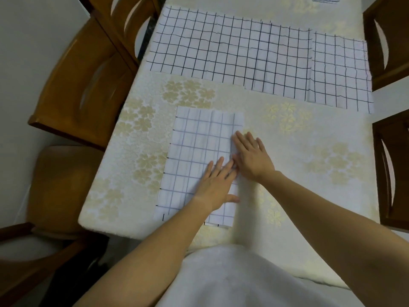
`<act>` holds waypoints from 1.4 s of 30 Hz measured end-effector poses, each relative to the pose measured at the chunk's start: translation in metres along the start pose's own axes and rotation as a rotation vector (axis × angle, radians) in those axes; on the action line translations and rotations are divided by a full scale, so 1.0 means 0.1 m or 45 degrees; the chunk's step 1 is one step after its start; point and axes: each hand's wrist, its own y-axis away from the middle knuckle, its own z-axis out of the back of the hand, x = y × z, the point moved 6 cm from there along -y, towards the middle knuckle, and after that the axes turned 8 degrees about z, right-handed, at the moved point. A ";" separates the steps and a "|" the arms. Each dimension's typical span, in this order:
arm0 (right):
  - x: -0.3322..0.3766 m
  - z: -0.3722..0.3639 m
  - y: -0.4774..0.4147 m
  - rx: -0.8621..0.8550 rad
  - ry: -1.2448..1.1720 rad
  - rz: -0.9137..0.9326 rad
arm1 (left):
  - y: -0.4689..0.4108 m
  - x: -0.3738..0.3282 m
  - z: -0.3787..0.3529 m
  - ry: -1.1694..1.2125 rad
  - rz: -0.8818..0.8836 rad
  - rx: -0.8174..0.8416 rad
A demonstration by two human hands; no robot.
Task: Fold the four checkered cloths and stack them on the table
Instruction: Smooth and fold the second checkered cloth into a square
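Under both my hands, close to the near edge of the table (309, 138) with its cream flower-patterned covering, lies the white fabric cloth with a thin dark grid (192, 151). It is doubled into a tall rectangle, and most of it spreads to the left of my left hand. I judge this to be the first of the four, mid-fold, with the crease along its right edge being pressed flat. The next move calls for lifting one short end and laying it over the other, corners matched, so the piece becomes a compact square that can start the stack.

My left hand (215, 185) lies flat on the lower right part of that cloth, fingers straight, thumb out toward the cloth's right edge, gripping nothing. My right hand (252, 158), just beside the left one's fingertips, is equally flat and spread. Its fingers press the cloth's right edge while the palm sits on the bare table covering.

Beyond both hands, a band of unfolded white grid-patterned cloths (210, 47) runs across the table from far left to far right. They overlap, and it looks like three, though the seams are hard to read.
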 end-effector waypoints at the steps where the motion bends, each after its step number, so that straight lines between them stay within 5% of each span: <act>1: -0.04 0.00 -0.04 0.019 -0.001 -0.017 | 0.00 0.01 -0.01 0.001 -0.005 -0.002; 14: -0.42 0.20 -0.52 0.210 0.136 -0.049 | 0.22 -0.01 -0.07 -0.092 0.058 0.151; 22: 0.01 0.13 -0.21 0.061 0.075 0.103 | 0.21 -0.04 -0.10 -0.173 0.068 0.237; 27: -0.06 -0.05 -0.11 0.115 -0.050 -0.068 | 0.23 -0.02 -0.08 -0.156 0.059 0.255; 30: -0.06 0.10 -0.09 -0.142 -0.379 -0.308 | 0.21 -0.01 -0.01 -0.053 0.050 0.261; 33: 0.03 0.27 0.26 -0.510 -0.457 -0.504 | 0.16 0.06 0.28 0.111 0.087 0.053; 36: 0.14 0.05 0.62 -0.343 -0.696 -0.726 | 0.01 0.16 0.49 0.042 0.049 -0.115; 42: 0.43 -0.32 0.85 -0.047 -0.688 -0.719 | -0.44 -0.09 0.72 -0.353 -0.279 -0.001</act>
